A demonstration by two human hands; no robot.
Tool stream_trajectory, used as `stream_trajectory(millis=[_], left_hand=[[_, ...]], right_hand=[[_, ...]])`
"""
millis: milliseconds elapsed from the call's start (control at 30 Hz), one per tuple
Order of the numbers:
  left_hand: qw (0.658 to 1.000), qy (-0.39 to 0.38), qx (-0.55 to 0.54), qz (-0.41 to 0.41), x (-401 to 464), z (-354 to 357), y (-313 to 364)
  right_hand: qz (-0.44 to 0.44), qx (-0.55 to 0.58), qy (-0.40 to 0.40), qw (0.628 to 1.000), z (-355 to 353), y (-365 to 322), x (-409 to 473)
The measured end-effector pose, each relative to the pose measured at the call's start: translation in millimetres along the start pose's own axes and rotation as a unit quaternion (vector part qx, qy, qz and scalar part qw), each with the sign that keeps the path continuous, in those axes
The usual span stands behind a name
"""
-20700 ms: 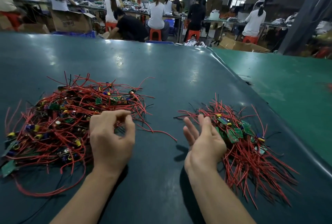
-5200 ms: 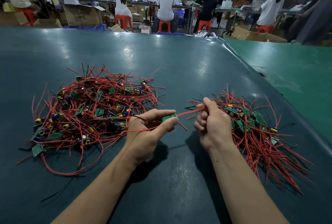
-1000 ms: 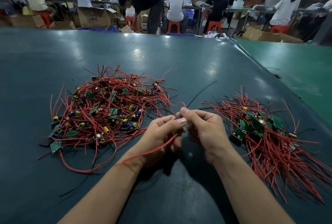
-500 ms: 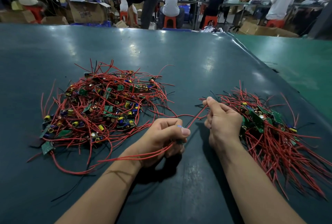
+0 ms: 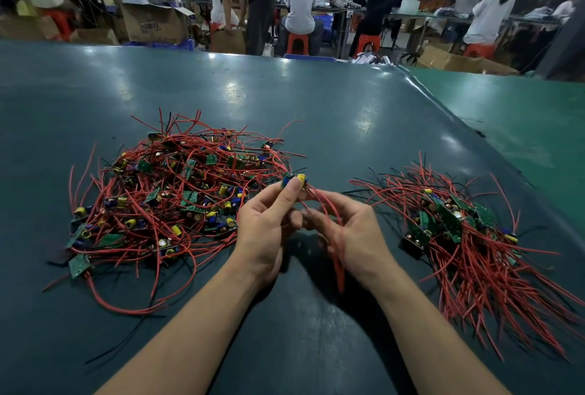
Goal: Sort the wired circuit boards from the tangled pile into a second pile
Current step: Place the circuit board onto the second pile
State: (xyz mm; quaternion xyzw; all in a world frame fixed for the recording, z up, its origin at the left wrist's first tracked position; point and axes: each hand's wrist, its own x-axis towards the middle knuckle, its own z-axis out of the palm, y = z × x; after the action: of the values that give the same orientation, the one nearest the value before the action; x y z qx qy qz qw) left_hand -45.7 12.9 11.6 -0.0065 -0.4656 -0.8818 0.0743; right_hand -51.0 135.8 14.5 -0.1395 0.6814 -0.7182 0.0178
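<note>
A tangled pile (image 5: 171, 201) of small green circuit boards with red and black wires lies on the left of the dark green table (image 5: 316, 103). A second pile (image 5: 468, 236), with its wires combed toward me, lies on the right. Between the two piles my left hand (image 5: 266, 230) pinches one wired circuit board (image 5: 296, 180) with blue and yellow capacitors, held up at the fingertips. My right hand (image 5: 351, 233) is curled round that board's red wire (image 5: 335, 230), which loops over the hand and hangs down toward the table.
A lighter green table (image 5: 522, 116) adjoins on the right behind a raised seam. Loose red and black wires trail from the left pile toward the near edge. Beyond the table people sit on orange stools at benches, with cardboard boxes (image 5: 152, 24) on the floor.
My hands have come back together between the piles. The left hand has raised the board to its fingertips, and the right hand now has the red wire looped over it.
</note>
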Motion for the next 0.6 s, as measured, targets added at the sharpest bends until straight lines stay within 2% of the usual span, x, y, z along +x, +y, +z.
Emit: stream_trajectory(millis=[100, 267, 400, 533, 600], left_hand=[[1.000, 0.011, 0.001, -0.003, 3.4, -0.7, -2.3], [1.000, -0.009, 0.025, -0.011, 1.7, 0.8, -5.0], [0.998, -0.031, 0.047, -0.017, 1.8, 0.6, -9.3], [0.993, -0.071, 0.099, -0.003, -0.4, 1.4, -8.8], [0.991, -0.058, 0.120, 0.014, -1.8, 2.1, -7.6]], right_hand=[[-0.005, 0.040, 0.000, 0.999, 4.1, -3.9, -3.5], [0.036, 0.169, 0.137, 0.975, 2.8, -2.3, 2.2], [0.079, 0.254, 0.144, 0.953, 0.9, -4.2, 5.9], [0.114, 0.255, 0.161, 0.947, 1.5, -4.9, 5.8], [0.118, 0.259, 0.151, 0.947, 1.9, -4.8, 5.1]])
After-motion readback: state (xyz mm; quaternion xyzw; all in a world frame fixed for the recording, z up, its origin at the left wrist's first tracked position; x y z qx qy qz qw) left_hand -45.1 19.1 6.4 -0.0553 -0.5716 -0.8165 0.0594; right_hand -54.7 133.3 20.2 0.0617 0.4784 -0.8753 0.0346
